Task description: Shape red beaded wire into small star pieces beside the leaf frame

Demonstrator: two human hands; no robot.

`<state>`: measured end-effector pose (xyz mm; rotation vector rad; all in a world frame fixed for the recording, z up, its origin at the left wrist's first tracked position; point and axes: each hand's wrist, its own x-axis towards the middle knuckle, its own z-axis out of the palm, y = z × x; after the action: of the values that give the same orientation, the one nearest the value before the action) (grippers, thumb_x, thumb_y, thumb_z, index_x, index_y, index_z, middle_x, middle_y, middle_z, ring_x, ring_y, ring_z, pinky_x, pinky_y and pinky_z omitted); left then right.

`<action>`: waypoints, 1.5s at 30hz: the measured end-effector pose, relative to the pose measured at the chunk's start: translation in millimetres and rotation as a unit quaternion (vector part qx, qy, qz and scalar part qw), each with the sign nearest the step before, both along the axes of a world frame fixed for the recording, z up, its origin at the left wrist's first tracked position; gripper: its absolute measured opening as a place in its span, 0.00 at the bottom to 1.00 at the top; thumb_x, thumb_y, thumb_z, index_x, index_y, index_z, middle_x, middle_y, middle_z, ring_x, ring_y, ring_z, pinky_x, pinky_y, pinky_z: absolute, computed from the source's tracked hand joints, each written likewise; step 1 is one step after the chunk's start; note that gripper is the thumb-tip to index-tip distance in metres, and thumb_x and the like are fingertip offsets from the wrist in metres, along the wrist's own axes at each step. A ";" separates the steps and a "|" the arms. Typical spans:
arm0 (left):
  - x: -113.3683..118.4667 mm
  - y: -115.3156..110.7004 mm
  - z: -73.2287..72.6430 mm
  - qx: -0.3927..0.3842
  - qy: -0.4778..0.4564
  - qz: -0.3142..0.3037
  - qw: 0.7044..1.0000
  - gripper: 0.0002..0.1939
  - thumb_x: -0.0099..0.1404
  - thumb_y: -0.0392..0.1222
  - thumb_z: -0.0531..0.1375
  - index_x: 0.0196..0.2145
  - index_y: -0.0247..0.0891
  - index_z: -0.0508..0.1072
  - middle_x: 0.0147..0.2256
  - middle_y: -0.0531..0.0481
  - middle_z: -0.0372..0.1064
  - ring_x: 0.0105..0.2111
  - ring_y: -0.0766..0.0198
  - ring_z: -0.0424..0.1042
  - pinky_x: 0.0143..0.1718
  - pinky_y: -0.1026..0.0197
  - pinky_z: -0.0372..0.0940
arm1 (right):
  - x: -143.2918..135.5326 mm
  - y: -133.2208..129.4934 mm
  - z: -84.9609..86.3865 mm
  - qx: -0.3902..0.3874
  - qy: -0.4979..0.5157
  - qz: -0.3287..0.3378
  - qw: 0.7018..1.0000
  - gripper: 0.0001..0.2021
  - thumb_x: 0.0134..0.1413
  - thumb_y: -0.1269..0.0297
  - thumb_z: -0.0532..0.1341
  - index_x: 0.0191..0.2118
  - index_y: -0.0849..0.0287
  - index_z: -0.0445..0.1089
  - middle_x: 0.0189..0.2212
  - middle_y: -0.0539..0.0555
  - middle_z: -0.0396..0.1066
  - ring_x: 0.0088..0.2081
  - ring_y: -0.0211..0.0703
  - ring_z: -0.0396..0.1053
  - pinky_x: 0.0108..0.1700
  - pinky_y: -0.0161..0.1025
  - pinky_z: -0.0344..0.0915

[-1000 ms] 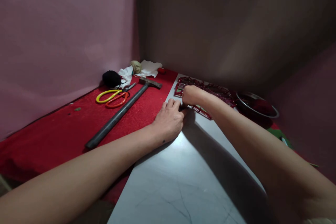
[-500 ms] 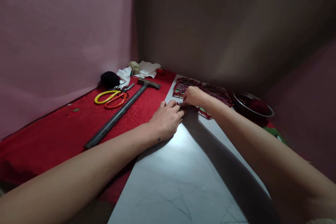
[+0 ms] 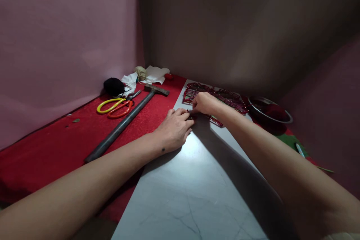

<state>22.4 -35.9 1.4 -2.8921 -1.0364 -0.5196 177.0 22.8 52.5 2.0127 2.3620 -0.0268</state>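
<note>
Dk-red threadwork (image 3: 233, 100), dotted w/ shiny pts, is at my 1 o'clock, far end of white board (image 3: 174, 195). R hand (image 3: 203, 102) hides part; fingers curled, can't tell if gripping. L hand (image 3: 173, 129), threadwork's 8 o'clock: fingers bent, grip unclear.

This looks like a small craft corner, perhaps in a home, though whether it is a house or a little workshop cannot be told. A pink wall (image 3: 70, 26) and a dark wall (image 3: 225, 26) close it in. Red cloth (image 3: 50, 165) covers the work surface, where a hammer (image 3: 123, 125), scissors (image 3: 123, 99), a black ball of yarn (image 3: 113, 87) and a cream ball (image 3: 140, 73) lie near a pale board (image 3: 168, 202) bearing red threadwork (image 3: 232, 99)
</note>
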 end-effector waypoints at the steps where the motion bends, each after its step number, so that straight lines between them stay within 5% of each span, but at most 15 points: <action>1: -0.1 -0.2 0.6 0.001 0.002 0.001 1.000 0.14 0.65 0.41 0.50 0.43 0.38 0.72 0.44 0.44 0.68 0.51 0.52 0.57 0.50 0.48 0.50 | 0.4 0.8 0.6 0.007 -0.006 0.018 1.000 0.08 0.40 0.60 0.65 0.30 0.52 0.76 0.30 0.51 0.75 0.33 0.40 0.69 0.28 0.32 0.58; 9: 1.0 -3.4 1.3 0.001 -0.005 0.007 1.000 0.14 0.64 0.42 0.51 0.41 0.36 0.72 0.42 0.43 0.68 0.50 0.51 0.57 0.49 0.48 0.51 | -6.6 13.4 3.0 0.043 -0.081 0.076 0.993 0.11 0.46 0.65 0.58 0.36 0.56 0.75 0.37 0.57 0.75 0.39 0.45 0.70 0.34 0.34 0.60; 16: 0.5 -5.2 0.5 0.020 -0.009 0.007 1.000 0.17 0.62 0.39 0.50 0.47 0.35 0.70 0.46 0.41 0.67 0.50 0.50 0.57 0.49 0.48 0.52 | -37.9 6.4 -0.5 0.037 -0.007 0.045 0.998 0.11 0.44 0.68 0.58 0.34 0.60 0.75 0.34 0.59 0.75 0.34 0.43 0.70 0.31 0.34 0.60; 21: 0.1 -5.7 1.2 0.027 0.007 0.002 1.000 0.15 0.63 0.39 0.50 0.44 0.35 0.71 0.44 0.40 0.68 0.50 0.50 0.58 0.48 0.48 0.52 | -13.7 -5.8 -5.4 0.037 0.093 0.095 0.990 0.08 0.44 0.69 0.58 0.27 0.59 0.76 0.24 0.52 0.73 0.29 0.38 0.68 0.29 0.32 0.57; 28: -0.7 -4.2 2.2 0.026 -0.017 0.003 1.000 0.16 0.64 0.43 0.51 0.46 0.36 0.69 0.43 0.42 0.67 0.49 0.51 0.58 0.48 0.48 0.52 | 19.4 -16.3 -18.6 0.036 0.238 0.103 0.965 0.10 0.48 0.71 0.57 0.33 0.58 0.77 0.30 0.50 0.76 0.33 0.37 0.70 0.35 0.31 0.61; 32: -3.2 4.1 6.9 0.010 -0.084 0.055 0.995 0.16 0.64 0.44 0.51 0.47 0.35 0.67 0.44 0.43 0.66 0.45 0.54 0.59 0.46 0.52 0.55 | 17.3 -14.5 -27.1 0.103 0.095 0.099 0.985 0.13 0.47 0.70 0.56 0.35 0.52 0.76 0.31 0.49 0.76 0.33 0.40 0.70 0.32 0.34 0.58; 36: -6.8 18.7 4.4 -0.005 -0.091 0.122 0.988 0.18 0.66 0.48 0.49 0.44 0.36 0.70 0.44 0.43 0.66 0.45 0.54 0.58 0.45 0.52 0.56 | 16.8 -17.9 -26.3 0.133 -0.064 0.184 0.972 0.15 0.50 0.70 0.53 0.38 0.49 0.75 0.35 0.49 0.75 0.33 0.39 0.68 0.26 0.35 0.48; 41: -7.0 26.3 -4.0 -0.020 -0.063 0.107 0.992 0.19 0.67 0.52 0.47 0.50 0.47 0.68 0.44 0.47 0.66 0.46 0.53 0.58 0.44 0.50 0.55 | 17.4 -19.3 -18.7 0.111 -0.141 0.236 0.955 0.14 0.51 0.71 0.52 0.36 0.52 0.74 0.31 0.50 0.73 0.28 0.36 0.65 0.23 0.37 0.39; 45: -4.2 23.7 -3.2 -0.029 -0.066 0.102 0.992 0.19 0.67 0.52 0.47 0.46 0.41 0.70 0.45 0.47 0.67 0.46 0.55 0.60 0.46 0.51 0.54 | 17.9 -17.5 -18.4 0.105 -0.134 0.251 0.953 0.14 0.51 0.71 0.53 0.37 0.51 0.74 0.31 0.49 0.73 0.28 0.36 0.64 0.24 0.37 0.39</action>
<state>18.3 -12.2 -1.8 -2.7866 -1.3689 -0.6877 194.9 5.3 34.1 1.3071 2.6919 0.4957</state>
